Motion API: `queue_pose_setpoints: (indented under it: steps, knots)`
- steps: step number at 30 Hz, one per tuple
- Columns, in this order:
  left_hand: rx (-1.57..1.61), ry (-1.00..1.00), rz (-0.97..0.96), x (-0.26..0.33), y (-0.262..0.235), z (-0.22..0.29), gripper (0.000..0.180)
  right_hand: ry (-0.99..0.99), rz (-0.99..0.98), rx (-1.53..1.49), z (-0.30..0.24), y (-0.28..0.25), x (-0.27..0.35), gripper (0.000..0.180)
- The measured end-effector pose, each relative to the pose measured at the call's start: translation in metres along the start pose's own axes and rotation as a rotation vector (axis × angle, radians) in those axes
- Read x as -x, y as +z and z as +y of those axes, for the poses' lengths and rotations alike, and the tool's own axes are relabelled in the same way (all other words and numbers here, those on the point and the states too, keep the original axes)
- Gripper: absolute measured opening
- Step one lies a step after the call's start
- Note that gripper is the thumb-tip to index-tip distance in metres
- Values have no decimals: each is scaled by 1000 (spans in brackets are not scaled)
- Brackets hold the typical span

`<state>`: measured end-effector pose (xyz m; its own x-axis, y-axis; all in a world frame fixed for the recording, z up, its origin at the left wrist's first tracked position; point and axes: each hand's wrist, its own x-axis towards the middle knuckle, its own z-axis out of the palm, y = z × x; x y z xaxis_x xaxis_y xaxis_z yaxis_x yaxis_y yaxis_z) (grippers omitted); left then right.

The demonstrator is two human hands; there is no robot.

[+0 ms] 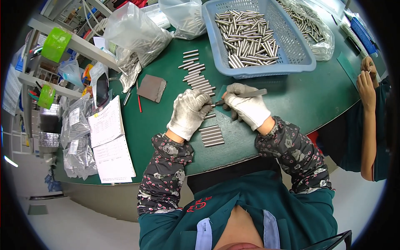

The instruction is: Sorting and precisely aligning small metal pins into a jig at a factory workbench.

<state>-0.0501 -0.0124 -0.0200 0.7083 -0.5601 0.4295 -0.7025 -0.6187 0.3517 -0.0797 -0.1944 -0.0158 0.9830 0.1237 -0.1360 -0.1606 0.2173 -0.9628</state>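
My left hand (pixel 188 109), in a white work glove, is closed with its fingertips pinched on a small metal pin (pixel 213 106), mostly hidden by the glove. Facing it, my right hand (pixel 249 105), also gloved, grips a slim grey tool (pixel 253 93); its dark tip meets the pin. Beyond my left hand, a slanting row of steel pins (pixel 196 71) runs away over the green table. Nearer me, several pins (pixel 211 136) lie side by side, with a single pin (pixel 209 116) just above them. A green sheet lies partly under my right hand.
A blue plastic basket (pixel 298 58) of steel pins stands at the far side, beside a clear bag of pins (pixel 321 35). More bags (pixel 137 35), a brown square block (pixel 152 88), a red stick (pixel 139 102) and papers (pixel 110 141) lie leftward. Another person's hands (pixel 366 79) are at right.
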Motion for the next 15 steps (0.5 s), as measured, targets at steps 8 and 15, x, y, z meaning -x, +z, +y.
queue_pose_setpoints:
  steps: [8,15]
  knots:
    - [-4,8,0,-1,0,1,19,-7,3,41,-2,-1,1,11]
    - [-6,1,-6,0,0,1,18,-1,18,65,-3,0,2,12]
